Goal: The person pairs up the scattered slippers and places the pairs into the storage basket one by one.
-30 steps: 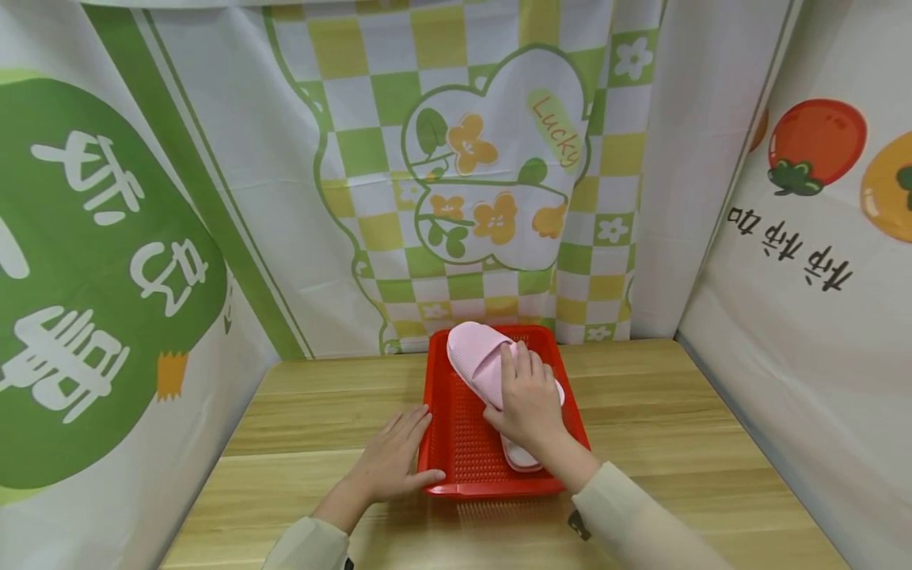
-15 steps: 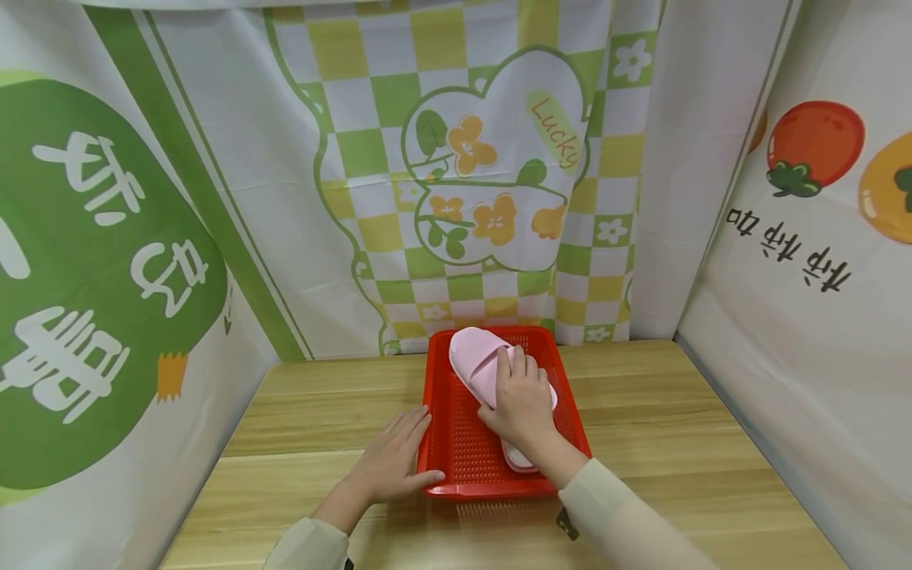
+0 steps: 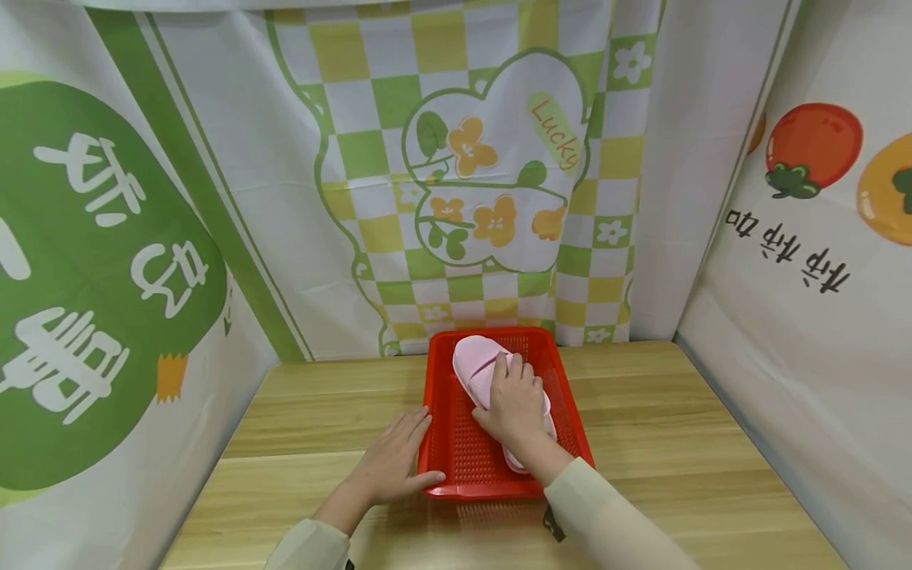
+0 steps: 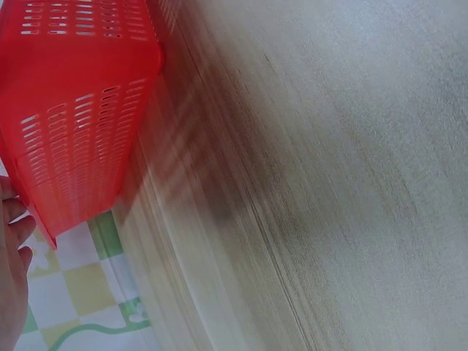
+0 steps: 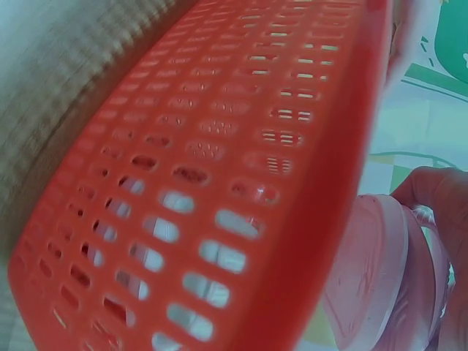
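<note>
A pink slipper lies slantwise over the red basket, its toe toward the back left. My right hand grips it from above near the strap. Below it a second slipper shows only partly, mostly covered by the hand and the upper slipper. In the right wrist view, pink soles appear beyond the basket's slotted wall, next to the fingers. My left hand touches the basket's left rim, fingers fairly straight and thumb at the near corner. The left wrist view catches only those fingers by the rim.
The basket stands toward the back of a wooden table, close to a checkered cloth backdrop. Printed cloth walls rise on the left and right. Bare wood shows on both sides of the basket.
My right hand has shifted slightly left and toward me with the slipper, whose toe now sits lower in the view. My left hand stays in place on the rim.
</note>
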Motion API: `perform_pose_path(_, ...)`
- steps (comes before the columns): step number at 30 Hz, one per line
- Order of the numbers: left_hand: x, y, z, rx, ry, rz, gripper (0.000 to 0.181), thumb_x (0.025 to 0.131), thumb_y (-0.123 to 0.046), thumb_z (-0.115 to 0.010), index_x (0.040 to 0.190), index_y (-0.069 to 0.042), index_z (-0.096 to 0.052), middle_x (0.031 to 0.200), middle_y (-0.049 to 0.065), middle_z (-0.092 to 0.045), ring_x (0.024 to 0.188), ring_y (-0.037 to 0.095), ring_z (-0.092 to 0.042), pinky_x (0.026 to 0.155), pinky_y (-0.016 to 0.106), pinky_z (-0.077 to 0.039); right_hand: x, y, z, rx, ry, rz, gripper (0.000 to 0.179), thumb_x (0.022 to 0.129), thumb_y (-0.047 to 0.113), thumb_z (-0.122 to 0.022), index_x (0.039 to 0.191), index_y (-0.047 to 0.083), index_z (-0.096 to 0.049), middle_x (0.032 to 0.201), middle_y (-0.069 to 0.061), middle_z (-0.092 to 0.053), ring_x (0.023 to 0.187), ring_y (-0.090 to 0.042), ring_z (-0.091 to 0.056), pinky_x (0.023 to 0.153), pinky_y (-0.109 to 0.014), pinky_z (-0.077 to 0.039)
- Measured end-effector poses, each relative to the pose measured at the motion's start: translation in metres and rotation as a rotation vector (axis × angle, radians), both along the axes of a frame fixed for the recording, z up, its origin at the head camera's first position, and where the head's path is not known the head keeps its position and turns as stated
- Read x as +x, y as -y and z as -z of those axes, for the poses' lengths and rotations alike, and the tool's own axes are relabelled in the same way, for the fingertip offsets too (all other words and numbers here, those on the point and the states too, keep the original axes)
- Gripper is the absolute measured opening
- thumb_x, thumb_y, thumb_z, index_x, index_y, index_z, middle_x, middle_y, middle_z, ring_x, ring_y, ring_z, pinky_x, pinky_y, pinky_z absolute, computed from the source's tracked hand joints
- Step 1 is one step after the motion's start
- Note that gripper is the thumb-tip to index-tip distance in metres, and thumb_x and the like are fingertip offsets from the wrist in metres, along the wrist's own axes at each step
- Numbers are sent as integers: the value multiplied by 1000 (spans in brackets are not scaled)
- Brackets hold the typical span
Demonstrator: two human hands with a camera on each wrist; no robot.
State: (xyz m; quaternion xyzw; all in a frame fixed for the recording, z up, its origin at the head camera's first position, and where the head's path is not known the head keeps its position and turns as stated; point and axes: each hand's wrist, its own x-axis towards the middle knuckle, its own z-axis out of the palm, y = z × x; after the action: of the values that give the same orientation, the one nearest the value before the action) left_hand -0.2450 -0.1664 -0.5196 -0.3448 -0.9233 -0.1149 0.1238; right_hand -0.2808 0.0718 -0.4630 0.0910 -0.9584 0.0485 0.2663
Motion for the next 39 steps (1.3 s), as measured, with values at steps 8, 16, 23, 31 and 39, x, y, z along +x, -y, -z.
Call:
perform_pose_path(8,0,0,1,-18,-17,-16,93,89,-69,-45,143,6,-41,151,19,-35,139,33,-31,112,48,-25,-4,10,5,-38,45,29,98,62,48,-81,134,-7,-44,121,-28,-50,104,-41,-52,86,-54,-46)
perform_pose_path(16,1,1,1,-14,-21,-15,90,87,-63,-55,143,6,-40,152,19,-34,141,30,-29,114,46,-23,-7,17,9,-51,122,69,96,67,46,-79,138,-7,-42,130,-31,-48,110,-44,-49,91,-58,-44)
perform_pose_path(23,1,0,1,-3,-12,-16,87,86,-54,-64,143,7,-40,152,19,-34,141,31,-29,114,46,-22,-10,24,15,-53,142,90,95,66,47,-79,136,-7,-41,124,-28,-49,102,-40,-52,82,-55,-48)
perform_pose_path(31,2,0,1,-7,-4,-22,86,86,-53,-64,144,6,-40,152,19,-34,141,31,-30,114,46,-22,-10,31,21,-3,159,126,96,68,51,-78,135,-8,-43,126,-30,-50,102,-41,-53,81,-54,-49)
perform_pose_path(39,2,0,0,-3,0,-24,91,88,-64,-52,144,6,-40,152,18,-34,139,32,-32,114,45,-22,-11,37,25,51,171,152,97,68,52,-78,135,-9,-44,125,-31,-51,103,-41,-54,78,-52,-50)
